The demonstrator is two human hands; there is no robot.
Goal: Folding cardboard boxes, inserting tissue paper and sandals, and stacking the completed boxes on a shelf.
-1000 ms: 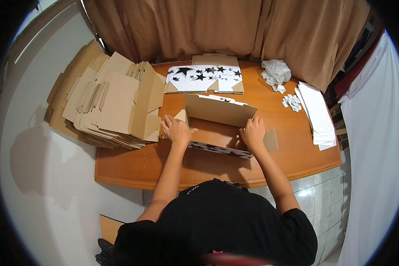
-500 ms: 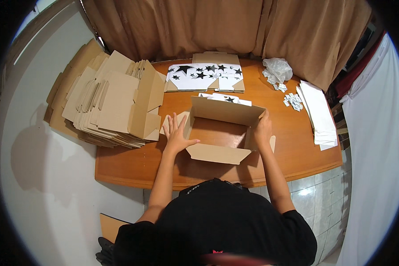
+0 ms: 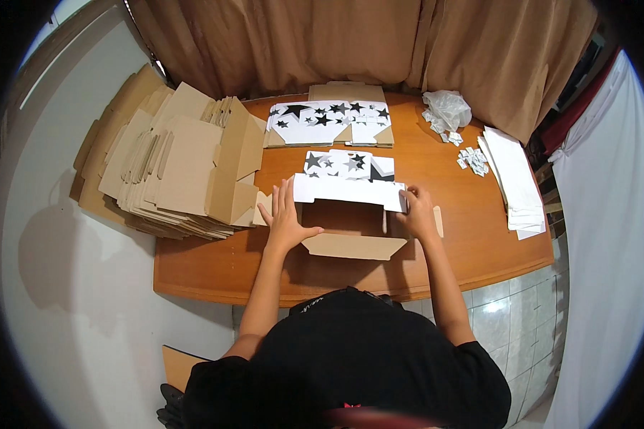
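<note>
A half-folded cardboard box (image 3: 354, 247) stands before me on the table, brown inside and white with black and grey stars outside. Its far panel (image 3: 343, 189) leans inward over the opening, white face up. Stretched along the box's left side, my left hand (image 3: 285, 219) is open, thumb apart and pointing toward the near flap. At the right end my right hand (image 3: 416, 214) is closed around the edge of the box, fingers bent at the white panel's corner. Part of the right side is hidden behind that hand.
Flat brown cartons (image 3: 182, 157) are piled high at the left. Behind the box lie star-printed cartons (image 3: 322, 127). A clear plastic bag (image 3: 447, 111), small white packets (image 3: 473, 161) and long white sheets (image 3: 511, 182) lie at the right. A brown curtain (image 3: 286, 46) hangs behind.
The far panel has tipped from upright toward me, so its white, starred outside shows. My right hand has come down slightly with it; my left hand stays at the left side.
</note>
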